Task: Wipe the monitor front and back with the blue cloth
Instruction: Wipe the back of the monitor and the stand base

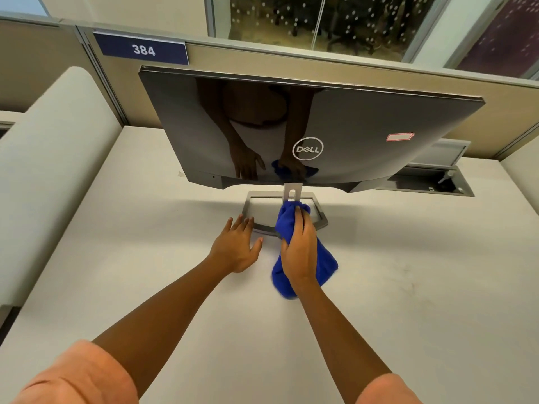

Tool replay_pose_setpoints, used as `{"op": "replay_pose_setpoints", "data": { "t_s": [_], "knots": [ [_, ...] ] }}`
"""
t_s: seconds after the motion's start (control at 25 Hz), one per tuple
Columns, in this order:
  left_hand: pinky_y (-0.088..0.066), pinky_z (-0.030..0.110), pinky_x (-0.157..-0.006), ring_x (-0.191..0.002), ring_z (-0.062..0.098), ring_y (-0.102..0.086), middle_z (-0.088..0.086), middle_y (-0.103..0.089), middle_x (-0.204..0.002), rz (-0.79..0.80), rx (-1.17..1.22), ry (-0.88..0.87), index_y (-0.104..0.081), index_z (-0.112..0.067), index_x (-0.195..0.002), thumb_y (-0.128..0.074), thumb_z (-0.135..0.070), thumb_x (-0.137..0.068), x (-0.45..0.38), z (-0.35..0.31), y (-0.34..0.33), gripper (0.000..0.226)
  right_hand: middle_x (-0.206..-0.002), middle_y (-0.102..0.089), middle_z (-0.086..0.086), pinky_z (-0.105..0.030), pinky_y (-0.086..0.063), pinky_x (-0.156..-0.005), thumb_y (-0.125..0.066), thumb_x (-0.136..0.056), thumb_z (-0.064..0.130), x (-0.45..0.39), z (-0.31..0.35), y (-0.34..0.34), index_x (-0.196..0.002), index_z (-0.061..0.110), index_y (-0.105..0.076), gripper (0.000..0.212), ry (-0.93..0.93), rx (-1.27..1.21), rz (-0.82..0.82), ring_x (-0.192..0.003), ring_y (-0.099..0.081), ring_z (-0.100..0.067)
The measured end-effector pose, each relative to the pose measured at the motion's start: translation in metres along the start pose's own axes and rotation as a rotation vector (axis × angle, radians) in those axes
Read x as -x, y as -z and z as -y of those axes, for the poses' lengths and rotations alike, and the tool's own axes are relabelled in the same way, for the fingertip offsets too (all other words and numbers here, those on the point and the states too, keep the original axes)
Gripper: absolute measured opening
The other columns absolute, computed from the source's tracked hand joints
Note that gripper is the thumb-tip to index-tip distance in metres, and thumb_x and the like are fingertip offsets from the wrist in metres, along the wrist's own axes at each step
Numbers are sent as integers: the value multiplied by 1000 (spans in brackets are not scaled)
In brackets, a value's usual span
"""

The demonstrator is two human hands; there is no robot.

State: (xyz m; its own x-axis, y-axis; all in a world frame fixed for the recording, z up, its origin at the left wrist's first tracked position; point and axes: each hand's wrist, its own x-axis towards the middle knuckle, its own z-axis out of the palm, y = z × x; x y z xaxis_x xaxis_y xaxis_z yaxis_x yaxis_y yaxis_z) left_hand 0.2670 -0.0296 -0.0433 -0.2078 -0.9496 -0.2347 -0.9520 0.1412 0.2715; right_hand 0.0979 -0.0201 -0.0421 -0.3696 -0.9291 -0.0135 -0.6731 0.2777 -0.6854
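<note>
The monitor (364,132) stands on the white desk with its glossy dark back facing me; a Dell logo (307,148) and a small red-edged sticker (399,137) show on it. Its silver frame stand (320,218) rests on the desk below the panel. My right hand (300,249) grips the bunched blue cloth (326,263) and presses its top end against the stand's neck and base. My left hand (236,243) lies flat with fingers spread, its fingertips touching the stand's front left corner. The screen side is hidden.
The white desk (408,287) stretches around the stand. A cable hatch (431,182) lies open in the desk at back right. Beige partition walls (58,83) rise behind and left, one bearing a blue sign reading 384 (143,49). A glass wall (320,21) is beyond.
</note>
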Motion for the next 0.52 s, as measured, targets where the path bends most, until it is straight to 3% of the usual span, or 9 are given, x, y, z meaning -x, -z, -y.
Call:
{"op": "replay_pose_setpoints", "data": {
  "t_s": [0.08, 0.2, 0.4, 0.52],
  "knots": [
    [7, 36, -120, -153, 22, -3, 3, -12, -166, 2, -10, 6, -8, -15, -159, -24, -57, -102, -1, 0, 2, 73, -122, -63, -11, -43, -53, -92, -55, -93, 44, 5, -14, -3, -134, 19, -47, 49, 111, 184, 85, -101, -63, -25],
    [4, 39, -122, -153, 22, -3, 3, -11, -166, 21, -21, 13, -8, -17, -159, -25, -57, -101, -3, 0, 7, 72, -137, -50, -11, -39, -47, -100, -60, -95, 30, 8, -25, -4, -151, 20, -31, 63, 258, 453, 134, -114, -56, -25],
    [7, 38, -120, -153, 24, -2, 6, -9, -166, 62, -42, 42, -5, -18, -159, -23, -57, -102, -2, 6, 11, 71, -136, -47, -11, -35, -47, -95, -55, -98, 33, 4, -19, 5, -152, 22, -28, 61, 326, 581, 171, -111, -54, -23],
    [8, 38, -120, -153, 25, -1, 8, -7, -166, 85, -49, 58, -3, -19, -159, -22, -58, -102, -3, 8, 11, 72, -134, -48, -10, -35, -47, -95, -58, -96, 32, 5, -19, 9, -146, 21, -38, 54, 324, 534, 149, -109, -55, -23]
  ]
}}
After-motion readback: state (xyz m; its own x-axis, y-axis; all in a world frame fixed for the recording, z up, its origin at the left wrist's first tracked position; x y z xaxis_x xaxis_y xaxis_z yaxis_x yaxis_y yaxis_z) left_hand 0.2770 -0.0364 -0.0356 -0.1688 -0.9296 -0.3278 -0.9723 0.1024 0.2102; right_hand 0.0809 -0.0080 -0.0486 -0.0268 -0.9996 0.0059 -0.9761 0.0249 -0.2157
